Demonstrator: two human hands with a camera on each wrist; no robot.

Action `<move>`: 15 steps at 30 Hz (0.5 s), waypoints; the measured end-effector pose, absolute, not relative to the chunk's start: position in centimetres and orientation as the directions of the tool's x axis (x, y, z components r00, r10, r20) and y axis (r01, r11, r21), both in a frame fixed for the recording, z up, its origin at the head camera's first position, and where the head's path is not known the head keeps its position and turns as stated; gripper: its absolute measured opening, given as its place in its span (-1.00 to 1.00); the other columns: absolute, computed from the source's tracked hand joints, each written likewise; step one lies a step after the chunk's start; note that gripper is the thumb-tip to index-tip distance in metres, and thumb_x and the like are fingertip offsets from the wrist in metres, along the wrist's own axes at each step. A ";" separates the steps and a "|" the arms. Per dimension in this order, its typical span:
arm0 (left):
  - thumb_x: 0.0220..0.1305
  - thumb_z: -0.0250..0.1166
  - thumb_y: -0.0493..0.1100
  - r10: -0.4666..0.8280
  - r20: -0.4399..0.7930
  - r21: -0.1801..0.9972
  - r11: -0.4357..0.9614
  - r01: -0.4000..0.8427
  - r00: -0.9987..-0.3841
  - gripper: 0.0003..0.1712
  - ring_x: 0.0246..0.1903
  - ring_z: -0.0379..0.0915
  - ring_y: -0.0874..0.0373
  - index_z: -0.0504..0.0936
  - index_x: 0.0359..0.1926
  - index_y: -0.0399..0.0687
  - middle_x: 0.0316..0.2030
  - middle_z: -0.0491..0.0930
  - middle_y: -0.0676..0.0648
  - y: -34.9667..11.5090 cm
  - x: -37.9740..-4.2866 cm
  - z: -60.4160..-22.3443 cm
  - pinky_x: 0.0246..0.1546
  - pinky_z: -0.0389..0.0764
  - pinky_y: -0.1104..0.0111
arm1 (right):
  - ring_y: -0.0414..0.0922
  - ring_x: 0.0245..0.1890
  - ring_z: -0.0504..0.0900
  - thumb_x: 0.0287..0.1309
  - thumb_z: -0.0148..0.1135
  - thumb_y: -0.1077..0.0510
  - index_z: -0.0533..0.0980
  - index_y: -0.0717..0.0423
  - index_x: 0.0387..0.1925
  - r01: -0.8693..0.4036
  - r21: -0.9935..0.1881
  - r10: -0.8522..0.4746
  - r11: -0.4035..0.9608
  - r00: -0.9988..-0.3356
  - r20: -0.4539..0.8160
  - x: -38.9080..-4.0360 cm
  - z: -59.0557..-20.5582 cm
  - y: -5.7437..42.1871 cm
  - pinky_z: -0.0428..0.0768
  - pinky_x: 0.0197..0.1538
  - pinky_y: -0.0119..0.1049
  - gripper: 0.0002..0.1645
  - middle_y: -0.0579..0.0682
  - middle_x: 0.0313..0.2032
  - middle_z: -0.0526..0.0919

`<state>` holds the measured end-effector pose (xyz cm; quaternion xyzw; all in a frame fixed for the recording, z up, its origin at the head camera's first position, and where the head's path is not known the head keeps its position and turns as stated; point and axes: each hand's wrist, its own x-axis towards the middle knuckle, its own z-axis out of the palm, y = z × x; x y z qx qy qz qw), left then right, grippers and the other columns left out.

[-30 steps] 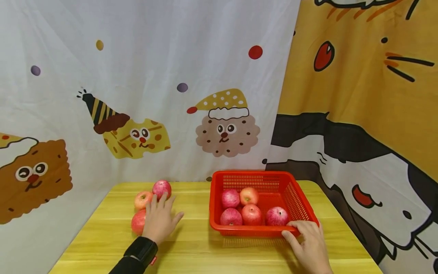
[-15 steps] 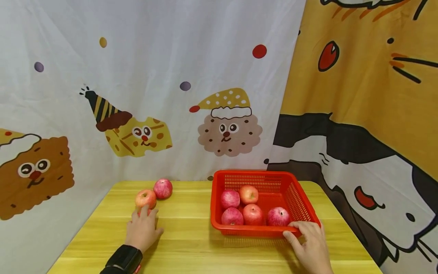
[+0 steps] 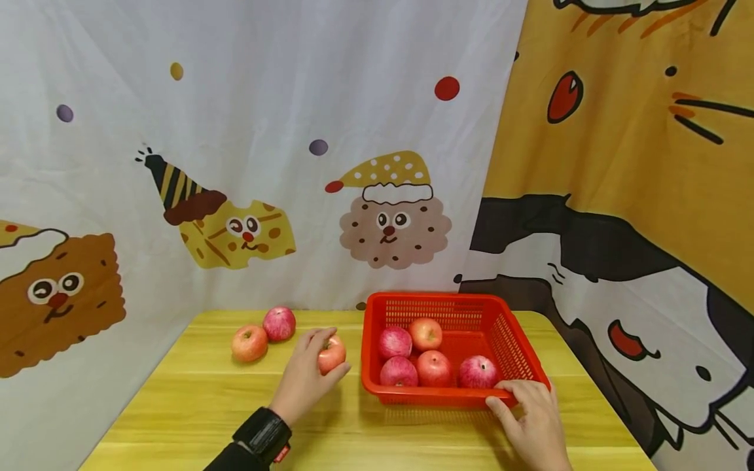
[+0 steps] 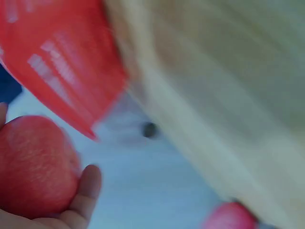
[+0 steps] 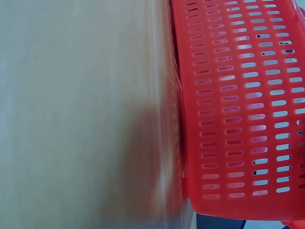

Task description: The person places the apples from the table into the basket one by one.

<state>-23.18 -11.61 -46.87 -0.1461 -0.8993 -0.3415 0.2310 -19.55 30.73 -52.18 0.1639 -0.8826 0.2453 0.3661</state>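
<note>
My left hand grips a red apple over the table, a little left of the red plastic basket. In the left wrist view that apple lies against the palm with the fingers around it. My right hand holds the basket's front right corner, thumb in front and fingers over the rim. Several apples sit in the basket, mostly on its left side, with one apple near the front right. The right wrist view shows the basket's slotted side wall; the right hand is out of that view.
Two more apples, an orange-red one and a darker pink one, stand at the back left of the wooden table. Behind the table hangs a white curtain with cartoon prints, and a yellow one at the right.
The left hand has taken the nearest apple from the left group and carried it right, towards the basket. The right hand has stayed on the basket's corner.
</note>
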 end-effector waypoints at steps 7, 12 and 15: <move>0.16 0.43 0.14 0.330 0.554 0.460 0.644 0.611 -0.764 -0.19 0.20 0.23 0.00 0.35 0.37 0.03 0.30 0.23 -0.13 -5.6 -23.5 -45.6 0.11 0.51 0.00 | -0.02 -0.15 0.43 -0.18 0.59 0.02 0.64 0.03 -0.30 -0.472 -0.306 -0.108 0.827 -0.667 0.737 -19.4 -52.1 30.6 0.22 0.00 0.12 -0.63 -0.06 -0.29 0.68; 0.26 0.32 0.19 0.456 0.456 0.311 0.723 0.617 -0.764 -0.21 0.27 0.14 -0.04 0.29 0.42 0.11 0.35 0.20 -0.17 -3.1 -23.5 -45.7 0.21 0.40 -0.02 | 0.00 -0.15 0.43 -0.16 0.58 0.04 0.64 0.07 -0.28 -0.483 -0.300 -0.114 0.822 -0.657 0.745 -19.4 -52.0 30.6 0.22 -0.01 0.11 -0.62 -0.05 -0.29 0.68; 0.27 0.31 0.19 0.454 0.442 0.290 0.744 0.601 -0.774 -0.21 0.27 0.14 -0.05 0.29 0.43 0.08 0.35 0.20 -0.20 -2.4 -23.5 -45.6 0.22 0.39 -0.02 | 0.00 -0.14 0.43 -0.15 0.58 0.04 0.63 0.06 -0.28 -0.480 -0.300 -0.114 0.825 -0.660 0.743 -19.4 -51.9 30.6 0.21 0.00 0.12 -0.63 -0.05 -0.29 0.67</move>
